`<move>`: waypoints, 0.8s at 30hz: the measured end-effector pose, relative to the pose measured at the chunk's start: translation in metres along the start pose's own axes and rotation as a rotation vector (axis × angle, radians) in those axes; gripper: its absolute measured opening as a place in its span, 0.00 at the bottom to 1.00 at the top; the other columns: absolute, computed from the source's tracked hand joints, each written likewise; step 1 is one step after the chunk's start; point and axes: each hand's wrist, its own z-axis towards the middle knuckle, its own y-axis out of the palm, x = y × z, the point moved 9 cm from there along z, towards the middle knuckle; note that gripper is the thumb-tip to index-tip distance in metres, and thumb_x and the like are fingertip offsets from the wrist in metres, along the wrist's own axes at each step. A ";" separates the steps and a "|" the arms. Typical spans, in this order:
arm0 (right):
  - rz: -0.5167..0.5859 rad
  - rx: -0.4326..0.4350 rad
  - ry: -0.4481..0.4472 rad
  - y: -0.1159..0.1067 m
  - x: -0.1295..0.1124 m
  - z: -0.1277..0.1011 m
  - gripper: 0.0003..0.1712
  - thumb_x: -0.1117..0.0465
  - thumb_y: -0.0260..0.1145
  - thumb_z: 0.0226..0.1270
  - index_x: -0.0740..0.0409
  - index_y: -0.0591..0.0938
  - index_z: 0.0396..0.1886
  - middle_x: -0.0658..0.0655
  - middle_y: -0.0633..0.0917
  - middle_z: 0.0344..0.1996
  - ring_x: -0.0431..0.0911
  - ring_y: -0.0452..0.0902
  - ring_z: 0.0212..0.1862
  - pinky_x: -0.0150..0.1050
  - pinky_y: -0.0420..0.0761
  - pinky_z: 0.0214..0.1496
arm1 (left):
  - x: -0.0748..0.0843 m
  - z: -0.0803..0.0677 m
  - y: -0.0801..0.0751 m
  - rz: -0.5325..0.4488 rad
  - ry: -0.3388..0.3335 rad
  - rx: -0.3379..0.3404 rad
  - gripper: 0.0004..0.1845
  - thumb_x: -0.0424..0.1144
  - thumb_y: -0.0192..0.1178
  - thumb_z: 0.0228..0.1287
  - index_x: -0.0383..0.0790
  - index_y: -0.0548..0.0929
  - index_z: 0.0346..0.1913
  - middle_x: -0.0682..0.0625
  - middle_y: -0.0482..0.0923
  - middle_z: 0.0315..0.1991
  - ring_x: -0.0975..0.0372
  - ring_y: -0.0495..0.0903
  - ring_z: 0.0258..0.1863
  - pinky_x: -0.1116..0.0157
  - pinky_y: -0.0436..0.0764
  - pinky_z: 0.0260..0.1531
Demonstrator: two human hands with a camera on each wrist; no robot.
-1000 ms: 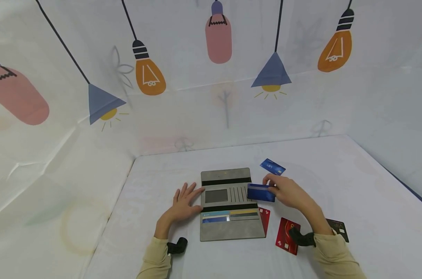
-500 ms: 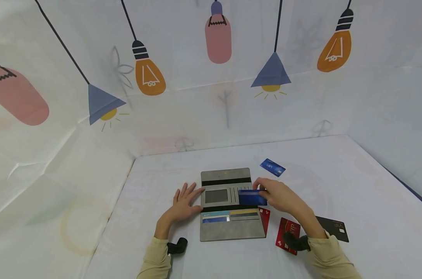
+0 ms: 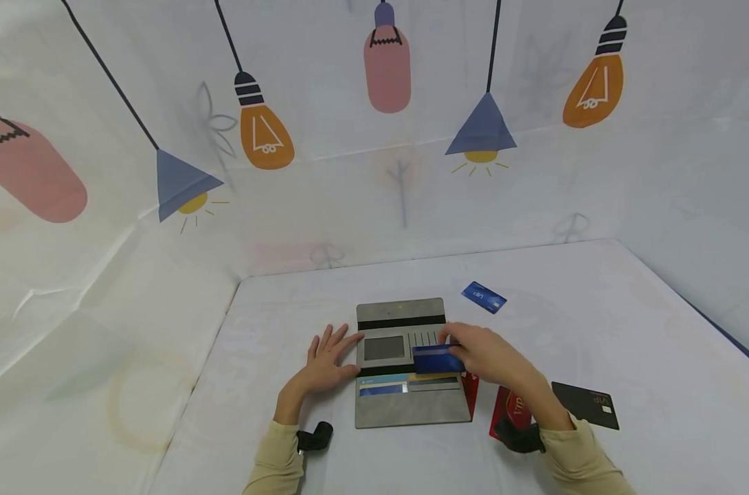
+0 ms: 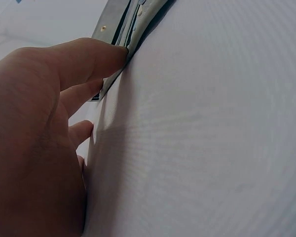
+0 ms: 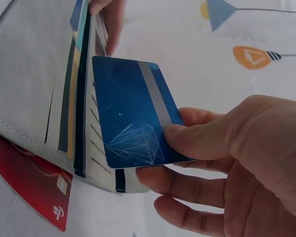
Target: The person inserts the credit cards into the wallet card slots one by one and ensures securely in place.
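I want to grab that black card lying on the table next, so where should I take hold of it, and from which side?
The black card lies flat on the table, apart from the other cards, just right of the right hand. Flat as it is, probably press on its far right short edge, which is clear, drag or tip it up, then pinch that edge between thumb and fingers, coming from above and the right.

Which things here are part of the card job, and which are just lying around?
In hand:
- dark blue card, pinched by right hand
- grey wallet, its edge steadied by left hand

Lying about:
- light blue card
- black card
- red cards
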 end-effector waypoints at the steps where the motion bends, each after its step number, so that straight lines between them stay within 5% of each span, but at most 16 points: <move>1: 0.003 -0.006 -0.008 0.001 -0.001 0.000 0.11 0.68 0.64 0.68 0.50 0.79 0.45 0.52 0.85 0.41 0.44 0.78 0.39 0.42 0.84 0.43 | 0.000 0.000 0.000 0.001 -0.001 0.000 0.33 0.45 0.60 0.64 0.47 0.68 0.73 0.39 0.51 0.78 0.41 0.35 0.78 0.38 0.33 0.71; 11: 0.019 -0.045 -0.076 0.008 -0.011 0.000 0.11 0.69 0.63 0.68 0.51 0.80 0.45 0.50 0.84 0.38 0.42 0.78 0.38 0.41 0.84 0.44 | 0.000 0.000 0.000 -0.012 -0.002 -0.006 0.33 0.45 0.60 0.64 0.47 0.68 0.73 0.39 0.50 0.78 0.41 0.34 0.78 0.38 0.32 0.71; 24: 0.034 -0.104 0.000 0.025 -0.001 0.002 0.11 0.69 0.63 0.68 0.49 0.79 0.43 0.49 0.82 0.33 0.42 0.74 0.34 0.39 0.80 0.37 | -0.003 0.000 0.002 -0.008 0.010 -0.004 0.34 0.47 0.60 0.64 0.48 0.68 0.73 0.40 0.50 0.78 0.40 0.35 0.78 0.38 0.32 0.70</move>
